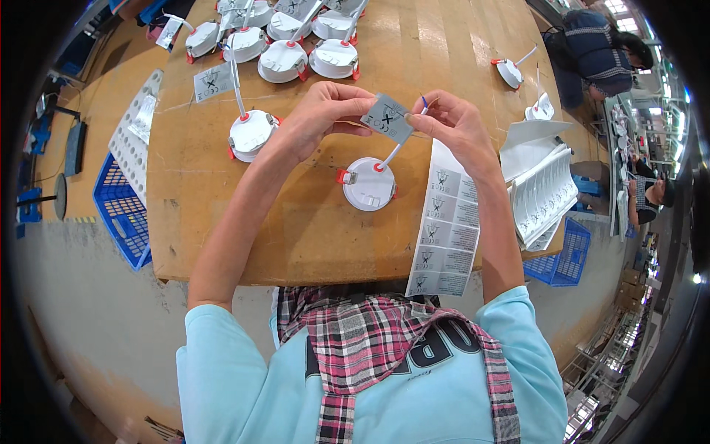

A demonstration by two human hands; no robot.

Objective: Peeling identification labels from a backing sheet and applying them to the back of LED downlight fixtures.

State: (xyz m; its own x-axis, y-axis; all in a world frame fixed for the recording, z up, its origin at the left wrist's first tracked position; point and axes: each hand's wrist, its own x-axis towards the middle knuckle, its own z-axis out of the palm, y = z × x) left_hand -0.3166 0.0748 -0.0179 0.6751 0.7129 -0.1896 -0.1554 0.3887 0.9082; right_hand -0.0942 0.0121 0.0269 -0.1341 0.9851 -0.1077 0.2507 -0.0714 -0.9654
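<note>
From my end I see the left hand (325,111) with thumb and fingers pinched on one side of a silver label (387,120). The right hand (457,124) pinches the label's opposite corner, by the tip of a white cable (390,157). That cable rises from a round white lamp (370,189), which lies on the table (310,248) between my forearms.

A blue basket (122,214) stands beyond the table's left edge, with a white perforated board (127,133) slanting up from it. Another blue basket (569,259) sits past the right edge; I cannot tell its contents.

A label strip (444,229) hangs over the near edge, partly under the right forearm. Label sheets (543,196) pile along the right edge. Bare wood gives room between lamp and near edge, and beyond both hands; at far left, a lamp cluster (283,62) limits reach.
</note>
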